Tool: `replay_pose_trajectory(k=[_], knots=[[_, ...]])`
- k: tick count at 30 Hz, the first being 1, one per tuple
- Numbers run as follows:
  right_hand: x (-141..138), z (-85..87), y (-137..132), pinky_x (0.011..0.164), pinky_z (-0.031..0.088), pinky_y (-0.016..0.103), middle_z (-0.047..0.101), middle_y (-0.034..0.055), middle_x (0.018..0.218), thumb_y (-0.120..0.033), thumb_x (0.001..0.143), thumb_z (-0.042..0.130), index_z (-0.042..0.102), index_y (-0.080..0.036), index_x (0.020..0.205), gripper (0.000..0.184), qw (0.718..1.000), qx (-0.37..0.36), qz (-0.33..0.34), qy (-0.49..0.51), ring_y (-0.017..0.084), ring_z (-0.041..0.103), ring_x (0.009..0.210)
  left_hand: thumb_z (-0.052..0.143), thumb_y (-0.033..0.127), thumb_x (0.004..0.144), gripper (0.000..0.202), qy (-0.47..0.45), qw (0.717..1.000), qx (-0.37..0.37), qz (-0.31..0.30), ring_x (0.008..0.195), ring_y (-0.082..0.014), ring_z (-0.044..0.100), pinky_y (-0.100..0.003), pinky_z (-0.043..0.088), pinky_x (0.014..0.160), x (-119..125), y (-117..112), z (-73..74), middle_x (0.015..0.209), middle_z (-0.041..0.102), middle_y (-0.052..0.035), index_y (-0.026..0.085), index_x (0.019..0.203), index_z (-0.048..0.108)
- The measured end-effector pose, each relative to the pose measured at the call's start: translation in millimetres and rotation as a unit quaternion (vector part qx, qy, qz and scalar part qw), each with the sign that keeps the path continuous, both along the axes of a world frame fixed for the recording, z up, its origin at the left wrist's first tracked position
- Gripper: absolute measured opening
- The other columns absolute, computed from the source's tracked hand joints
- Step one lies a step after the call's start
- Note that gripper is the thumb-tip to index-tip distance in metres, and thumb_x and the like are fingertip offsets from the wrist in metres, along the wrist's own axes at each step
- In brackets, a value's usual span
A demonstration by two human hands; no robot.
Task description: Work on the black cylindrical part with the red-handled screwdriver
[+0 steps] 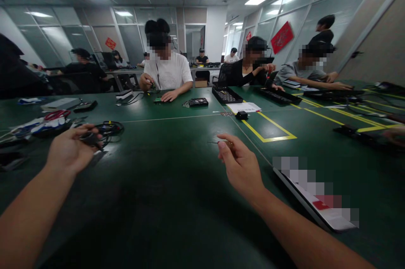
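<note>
My left hand (71, 146) is raised over the left side of the green table (164, 193). Its fingers close around a small dark rounded object (90, 138), whose kind I cannot make out. A coiled black cable (110, 129) lies just beyond that hand. In my right hand (242, 163), near the middle, is a thin screwdriver (212, 142) with its narrow shaft pointing left. Most of its brownish handle is covered by my fingers. The two hands are well apart.
A white flat box (316, 201), partly pixelated, lies by my right forearm. Red and blue cables (52, 119) pile up at far left. Across the table a person in white (167, 70) works near a black component (198, 102) and a black tray (226, 95). Yellow tape (278, 138) marks the right.
</note>
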State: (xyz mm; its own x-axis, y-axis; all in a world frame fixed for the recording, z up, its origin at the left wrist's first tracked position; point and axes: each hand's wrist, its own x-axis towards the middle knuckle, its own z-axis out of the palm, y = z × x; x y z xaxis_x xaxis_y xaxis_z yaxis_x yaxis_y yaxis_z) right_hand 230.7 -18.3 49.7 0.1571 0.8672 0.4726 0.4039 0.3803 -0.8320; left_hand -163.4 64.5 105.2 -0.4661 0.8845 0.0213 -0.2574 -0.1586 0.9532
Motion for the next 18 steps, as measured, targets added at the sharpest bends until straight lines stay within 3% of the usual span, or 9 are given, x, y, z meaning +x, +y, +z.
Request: replay_pose_trajectory(k=[4,6,10,14,18], knots=[[0,-0.7,2,0.072,0.053,0.035,0.073,0.0047,0.091,-0.042,0.098,0.057,0.065,-0.023,0.118,0.029,1.000,0.010,-0.012,0.007,0.021,0.069,0.080,0.058,-0.005,0.061,0.041,-0.036,0.986,-0.026,-0.158,0.078,-0.0160,0.058,-0.028,0.049,0.068,88,-16,-12.1,0.089,0.060,-0.0021,0.016,0.096,0.062],[1,0.1,2,0.073,0.053,0.036,0.074,0.0061,0.095,-0.039,0.098,0.056,0.064,-0.022,0.120,0.029,1.000,0.013,-0.016,0.020,0.022,0.070,0.082,0.061,-0.010,0.055,0.053,-0.037,0.974,-0.030,-0.223,0.081,-0.0138,0.060,-0.026,0.049,0.073,128,-23,-30.3,0.092,0.061,0.0000,0.019,0.100,0.062],[1,4.3,-1,0.066,0.050,0.033,0.072,0.0035,0.083,-0.042,0.097,0.058,0.068,-0.022,0.106,0.024,0.999,0.026,-0.026,0.017,0.020,0.067,0.073,0.070,-0.005,0.060,0.047,-0.014,0.938,-0.010,-0.345,0.087,-0.0159,0.062,-0.031,0.048,0.081,189,-31,-70.9,0.098,0.067,-0.0023,0.021,0.098,0.061],[3,7.0,-5,0.066,0.048,0.032,0.070,0.0020,0.079,-0.042,0.097,0.060,0.067,-0.022,0.091,0.022,0.998,0.056,-0.023,-0.001,0.018,0.064,0.072,0.081,0.008,0.065,0.036,0.098,0.911,0.041,-0.399,0.097,-0.0220,0.063,-0.039,0.047,0.091,215,-32,-94.9,0.107,0.070,-0.0081,0.020,0.096,0.065],[2,6.1,-7,0.066,0.048,0.031,0.066,0.0006,0.077,-0.040,0.100,0.057,0.065,-0.023,0.089,0.022,0.998,0.063,-0.003,-0.003,0.017,0.061,0.069,0.084,0.017,0.068,0.050,0.101,0.898,0.048,-0.425,0.107,-0.0253,0.065,-0.043,0.046,0.099,214,-32,-108.4,0.114,0.070,-0.0091,0.023,0.115,0.068]])
